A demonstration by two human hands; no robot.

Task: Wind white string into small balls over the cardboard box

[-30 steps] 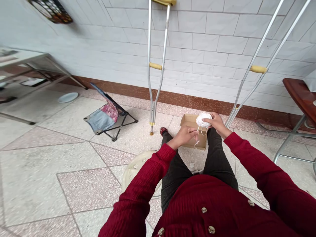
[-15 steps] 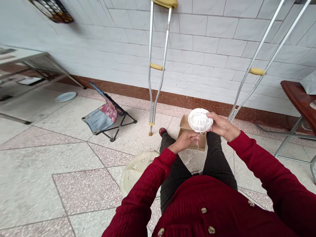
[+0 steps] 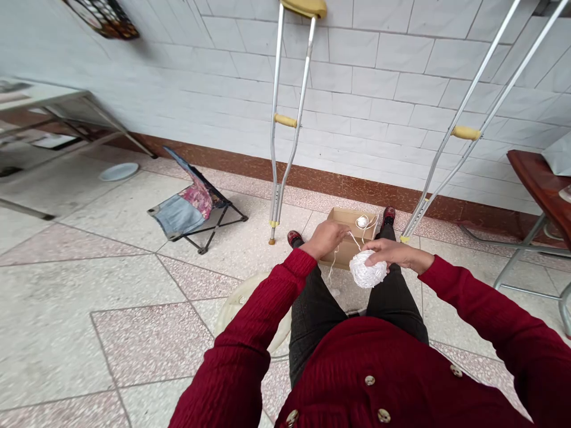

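Stretches both arms forward, sleeves red; pinches with left hand (image 3: 328,238); curls right hand (image 3: 392,252) palm-down, just beside.

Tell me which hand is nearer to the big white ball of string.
The right. The right hand lies on top of the ball of string, gripping it. The left hand is up and to the left, apart from it, pinching a strand.
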